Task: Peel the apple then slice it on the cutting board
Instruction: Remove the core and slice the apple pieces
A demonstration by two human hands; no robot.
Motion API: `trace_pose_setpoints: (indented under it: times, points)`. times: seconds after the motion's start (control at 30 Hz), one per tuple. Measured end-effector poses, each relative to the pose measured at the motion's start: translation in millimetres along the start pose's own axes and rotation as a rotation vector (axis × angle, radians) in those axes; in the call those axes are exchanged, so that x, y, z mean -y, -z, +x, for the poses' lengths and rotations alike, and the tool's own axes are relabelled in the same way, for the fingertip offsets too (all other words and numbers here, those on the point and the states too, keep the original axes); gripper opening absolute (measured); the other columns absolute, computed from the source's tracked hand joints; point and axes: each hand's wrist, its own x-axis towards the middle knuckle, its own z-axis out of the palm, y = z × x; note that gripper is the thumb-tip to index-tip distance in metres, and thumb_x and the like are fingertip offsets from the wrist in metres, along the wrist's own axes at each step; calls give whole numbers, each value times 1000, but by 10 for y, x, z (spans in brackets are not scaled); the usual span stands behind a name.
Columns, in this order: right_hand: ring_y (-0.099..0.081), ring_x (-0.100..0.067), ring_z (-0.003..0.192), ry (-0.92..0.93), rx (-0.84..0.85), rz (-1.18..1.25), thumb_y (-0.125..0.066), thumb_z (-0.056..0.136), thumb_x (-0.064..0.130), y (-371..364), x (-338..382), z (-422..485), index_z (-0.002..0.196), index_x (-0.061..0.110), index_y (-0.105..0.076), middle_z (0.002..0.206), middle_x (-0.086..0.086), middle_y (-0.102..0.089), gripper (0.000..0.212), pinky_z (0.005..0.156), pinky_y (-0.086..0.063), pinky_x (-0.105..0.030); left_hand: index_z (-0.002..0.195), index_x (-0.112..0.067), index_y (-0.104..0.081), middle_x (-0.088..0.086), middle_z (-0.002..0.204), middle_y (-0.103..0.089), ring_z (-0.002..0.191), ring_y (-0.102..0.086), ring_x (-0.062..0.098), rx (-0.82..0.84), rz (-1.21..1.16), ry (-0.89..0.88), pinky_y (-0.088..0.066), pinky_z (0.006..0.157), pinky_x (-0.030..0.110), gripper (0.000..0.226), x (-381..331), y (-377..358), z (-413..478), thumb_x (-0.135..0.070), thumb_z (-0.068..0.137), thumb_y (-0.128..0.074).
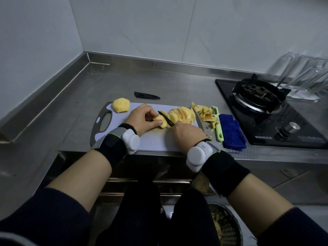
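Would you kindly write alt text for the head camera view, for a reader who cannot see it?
On a cutting board, the left hand holds a peeled apple piece while the right hand cuts it with a black knife. Finished slices lie to its right; peels and a green peeler lie off the board.

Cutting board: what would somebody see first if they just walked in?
At the middle of the white cutting board, the left hand holds a peeled apple piece while the right hand cuts it with a black knife. A pile of apple slices lies just right of the blade, and a peeled apple half sits at the board's far left corner.
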Motion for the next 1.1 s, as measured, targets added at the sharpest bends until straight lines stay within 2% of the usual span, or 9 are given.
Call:
trace_pose_setpoints:
  times: [0.2,0.4,0.5,0.57,0.67,0.73,0.87,1.1]
  points:
    - [-64,-33,92,38,-13,21,-41,95,12,-30,35,61,116,1,-51,106,-14,-65,25,71,-46,-37,84,-12,-63,2,96,-58,88,-63,16,-16,-5,0,-54,87,25,25,-11,7,-17,-18,72,-85]
    - [-63,-30,102,-53,32,19,-47,97,10,-52,-44,96,118,4,-57,114,-13,-64,24,83,-47,-38,86,-9,-63,1,98,-57,91,-63,18,1,-10,-3,-54,88,23,24,1,3,-10,-17,74,-83]
    - [-62,-28,104,-79,47,91,-47,97,10,-28,-56,154,119,10,-59,117,-10,-62,26,81,-44,-34,94,-6,-66,-1,101,-57,93,-63,13,16,-24,22,-52,88,19,27,-19,-4,-6,-17,75,-82]
    - [-62,-28,99,-54,23,121,-44,96,9,-19,-99,166,118,11,-59,117,-9,-62,27,79,-44,-35,95,-11,-67,-1,104,-57,94,-62,11,22,-20,16,-51,87,14,24,-28,-1,-9,-18,77,-81]
    - [-56,-26,82,-32,-60,116,-42,94,7,27,-168,124,115,7,-56,110,-11,-62,26,69,-43,-37,99,-21,-66,-2,105,-55,94,-60,8,38,-6,-4,-47,85,8,24,-32,2,-14,-19,79,-79]
    - [-56,-27,79,-16,-104,94,-40,96,10,49,-172,87,114,5,-54,106,-11,-62,23,67,-43,-37,100,-19,-66,-3,106,-55,92,-60,8,32,-3,19,-49,86,12,26,-26,4,-8,-21,78,-80]
    - [-62,-32,88,49,-153,51,-40,95,11,-2,-114,-4,111,6,-54,104,-12,-63,21,72,-48,-40,95,-11,-65,0,105,-58,92,-62,12,12,-7,57,-53,88,21,30,-15,-1,-4,-22,74,-83]
    - [-64,-33,85,74,-177,31,-39,96,14,-8,-72,-58,109,5,-53,98,-12,-64,20,75,-53,-43,84,-12,-64,-2,96,-57,89,-64,15,-13,10,35,-55,87,26,26,-14,-3,-7,-22,72,-85]
